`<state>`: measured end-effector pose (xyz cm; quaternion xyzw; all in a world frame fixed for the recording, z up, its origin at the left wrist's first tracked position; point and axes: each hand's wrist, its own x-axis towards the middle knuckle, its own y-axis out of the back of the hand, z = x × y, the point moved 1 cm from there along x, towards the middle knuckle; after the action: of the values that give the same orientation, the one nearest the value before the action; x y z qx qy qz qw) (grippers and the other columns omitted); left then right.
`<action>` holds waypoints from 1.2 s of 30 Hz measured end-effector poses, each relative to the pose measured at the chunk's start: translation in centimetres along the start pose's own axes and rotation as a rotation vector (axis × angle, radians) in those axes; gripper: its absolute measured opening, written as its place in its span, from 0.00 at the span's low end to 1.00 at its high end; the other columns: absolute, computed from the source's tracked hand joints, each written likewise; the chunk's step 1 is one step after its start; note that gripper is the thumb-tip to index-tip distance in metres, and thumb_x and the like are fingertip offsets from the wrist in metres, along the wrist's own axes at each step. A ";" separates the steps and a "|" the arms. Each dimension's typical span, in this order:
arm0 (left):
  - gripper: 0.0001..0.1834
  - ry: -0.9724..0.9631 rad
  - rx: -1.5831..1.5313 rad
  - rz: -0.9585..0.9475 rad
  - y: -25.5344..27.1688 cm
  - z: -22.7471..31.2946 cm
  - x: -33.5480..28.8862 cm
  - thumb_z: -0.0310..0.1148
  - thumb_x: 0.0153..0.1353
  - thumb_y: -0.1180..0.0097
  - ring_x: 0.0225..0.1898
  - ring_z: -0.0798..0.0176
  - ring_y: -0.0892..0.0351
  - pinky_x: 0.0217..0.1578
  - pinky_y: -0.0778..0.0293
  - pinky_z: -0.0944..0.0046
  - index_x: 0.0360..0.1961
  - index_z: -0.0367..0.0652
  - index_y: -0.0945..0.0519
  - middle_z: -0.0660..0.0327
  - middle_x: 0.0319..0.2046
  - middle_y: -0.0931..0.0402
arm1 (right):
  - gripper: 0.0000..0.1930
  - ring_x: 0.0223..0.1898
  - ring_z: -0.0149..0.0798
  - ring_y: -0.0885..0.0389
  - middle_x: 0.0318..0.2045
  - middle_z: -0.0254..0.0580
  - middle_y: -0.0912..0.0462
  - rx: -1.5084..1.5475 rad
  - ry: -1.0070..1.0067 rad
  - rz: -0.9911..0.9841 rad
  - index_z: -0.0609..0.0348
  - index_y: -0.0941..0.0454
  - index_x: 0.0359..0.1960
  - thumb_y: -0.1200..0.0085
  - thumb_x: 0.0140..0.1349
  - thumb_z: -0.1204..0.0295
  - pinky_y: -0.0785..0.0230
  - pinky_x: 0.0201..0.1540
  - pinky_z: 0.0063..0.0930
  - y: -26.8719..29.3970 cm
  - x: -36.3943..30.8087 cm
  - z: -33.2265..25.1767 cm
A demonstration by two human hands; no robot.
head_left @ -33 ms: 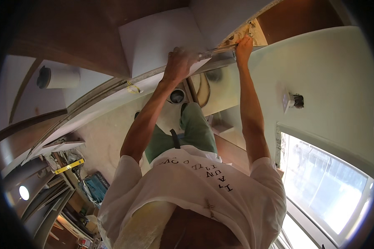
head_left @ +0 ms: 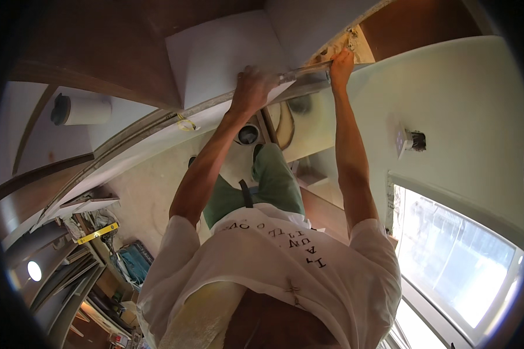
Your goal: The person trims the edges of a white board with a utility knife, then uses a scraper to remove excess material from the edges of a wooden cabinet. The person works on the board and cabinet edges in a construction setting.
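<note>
Both my arms are stretched up to the lower edge of an overhead cabinet (head_left: 230,55). My left hand (head_left: 252,91) is closed at the near end of a long, thin, greyish bar (head_left: 308,69), its fingers slightly smeared and partly hidden. The bar slants up to the right along the cabinet edge. At its other end my right hand (head_left: 342,68) is closed, with the fingers bent round it. Just beyond the right hand is a rough, lit patch of bare wall (head_left: 362,46) in a gap beside the cabinet. The bar's exact kind is too unclear to name.
A pale green wall (head_left: 460,87) with an open socket box (head_left: 414,141) and a bright window (head_left: 454,256) stand at the right. A white roll (head_left: 87,110) lies in a left compartment. Yellow wire (head_left: 186,123) hangs from the panel edge. Below are a bucket (head_left: 248,135) and a yellow spirit level (head_left: 98,232).
</note>
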<state>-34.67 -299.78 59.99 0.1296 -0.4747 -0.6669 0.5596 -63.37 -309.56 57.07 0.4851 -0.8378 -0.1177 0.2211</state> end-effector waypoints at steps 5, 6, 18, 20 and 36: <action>0.16 0.075 0.039 0.061 -0.6 -0.5 -0.4 0.38 0.64 0.41 0.49 0.48 0.26 0.48 0.29 0.48 0.50 0.41 0.19 0.52 0.46 0.23 | 0.19 0.28 0.54 0.21 0.26 0.55 0.21 -0.152 0.003 -0.015 0.66 0.31 0.37 0.65 0.75 0.59 0.29 0.36 0.45 -0.7 0.0 -1.1; 0.16 0.043 0.065 0.051 -0.7 -0.8 0.0 0.38 0.64 0.41 0.48 0.48 0.26 0.48 0.30 0.48 0.49 0.41 0.19 0.52 0.46 0.23 | 0.19 0.30 0.56 0.20 0.26 0.58 0.21 -0.116 0.019 -0.062 0.66 0.31 0.38 0.65 0.75 0.59 0.29 0.37 0.47 -0.8 0.0 -1.4; 0.16 0.038 0.052 0.080 -1.6 -0.7 -1.1 0.39 0.64 0.42 0.48 0.47 0.27 0.49 0.30 0.48 0.49 0.42 0.18 0.50 0.44 0.24 | 0.21 0.37 0.64 0.21 0.33 0.64 0.20 -0.447 0.198 0.017 0.66 0.30 0.38 0.66 0.75 0.58 0.32 0.40 0.52 -1.1 0.3 -1.1; 0.18 -0.003 0.003 0.106 -1.7 -0.7 -1.1 0.40 0.64 0.41 0.48 0.47 0.26 0.49 0.30 0.48 0.51 0.43 0.18 0.51 0.45 0.24 | 0.23 0.36 0.63 0.22 0.32 0.63 0.21 -0.435 0.257 0.007 0.66 0.30 0.35 0.67 0.75 0.57 0.32 0.39 0.50 -1.0 0.4 -0.9; 0.18 0.088 0.124 0.136 -1.7 -2.4 -3.1 0.42 0.64 0.41 0.50 0.50 0.29 0.49 0.31 0.49 0.51 0.45 0.18 0.55 0.46 0.27 | 0.23 0.35 0.58 0.24 0.32 0.58 0.22 -0.493 0.256 -0.067 0.64 0.29 0.33 0.69 0.76 0.57 0.33 0.40 0.46 -1.6 -1.2 -1.6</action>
<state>-33.04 -298.41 56.34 0.1606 -0.4976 -0.5903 0.6150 -60.87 -309.30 57.56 0.4552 -0.7326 -0.2628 0.4325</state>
